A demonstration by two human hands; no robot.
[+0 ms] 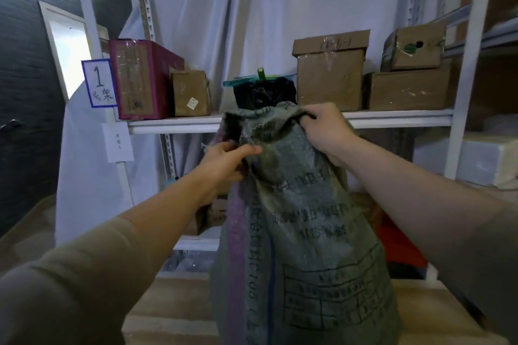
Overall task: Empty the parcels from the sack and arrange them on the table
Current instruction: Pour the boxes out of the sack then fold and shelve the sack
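A tall grey-green woven sack with dark printed text and a purple stripe stands upright in front of me on a pale wooden table. My left hand pinches the sack's top edge on the left side. My right hand grips the bunched top edge on the right, a little higher. The sack's mouth is gathered between both hands. No parcel from inside the sack shows.
A white metal shelf stands behind the sack, carrying a maroon box, several brown cardboard boxes and a dark item under a teal lid. A sign marked 1 hangs at left. Something orange lies low at right.
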